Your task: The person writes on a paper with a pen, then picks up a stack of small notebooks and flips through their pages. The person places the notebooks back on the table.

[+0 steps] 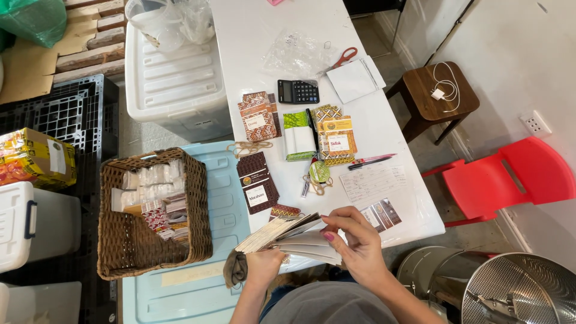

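Note:
My left hand [263, 266] grips a thick stack of paper cards [282, 235] from below, near the front edge of the white table [252, 36]. My right hand [354, 237] rests on top of the stack, thumb and fingers parting the upper cards. On the table beyond lie patterned card packs: a brown pack [257, 182], a brown-and-white pack [257, 117], a green-and-white pack [298, 135] and a yellow pack [336, 138]. A small round green tag with twine [318, 173] lies just past my hands.
A wicker basket [129, 240] of small packets sits on a light blue bin lid [210, 288] at left. Calculator [297, 92], red-handled scissors [344, 57], pens [370, 160] and a paper form [373, 182] lie on the table. A brown stool [432, 90], red chair [510, 177] and metal drum [522, 288] stand at right.

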